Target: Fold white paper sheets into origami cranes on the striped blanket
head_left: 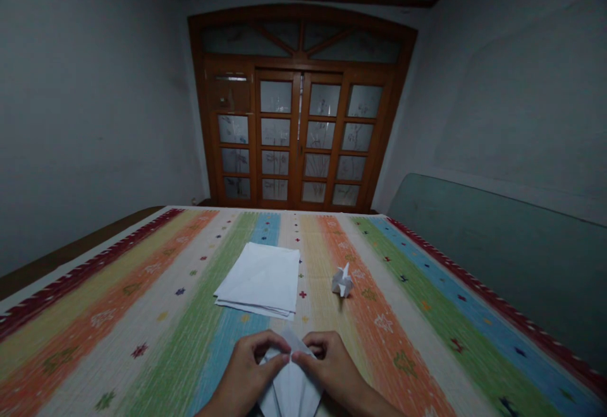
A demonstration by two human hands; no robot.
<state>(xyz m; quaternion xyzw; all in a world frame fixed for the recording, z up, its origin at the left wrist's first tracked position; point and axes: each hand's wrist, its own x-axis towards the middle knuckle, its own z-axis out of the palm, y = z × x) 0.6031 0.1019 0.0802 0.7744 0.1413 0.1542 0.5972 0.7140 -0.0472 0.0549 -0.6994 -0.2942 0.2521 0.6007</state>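
Observation:
A partly folded sheet of white paper [290, 386] lies at the near edge of the view, with creases running along its length and a narrow tip pointing away from me. My left hand [258, 366] pinches its left side, thumb and index finger close to the centre line. From the other side my right hand [334, 366] grips the paper the same way, the two thumb tips almost touching. Beyond my left hand rests a stack of white paper sheets [265, 277]. A small folded paper figure [342, 282] with pointed parts stands farther off to the right.
A striped, patterned cloth [180, 316] covers the table. On the right stands a greenish panel or backrest [497, 246] along the wall. Wooden doors with glass panes [298, 132] close off the far end of the room.

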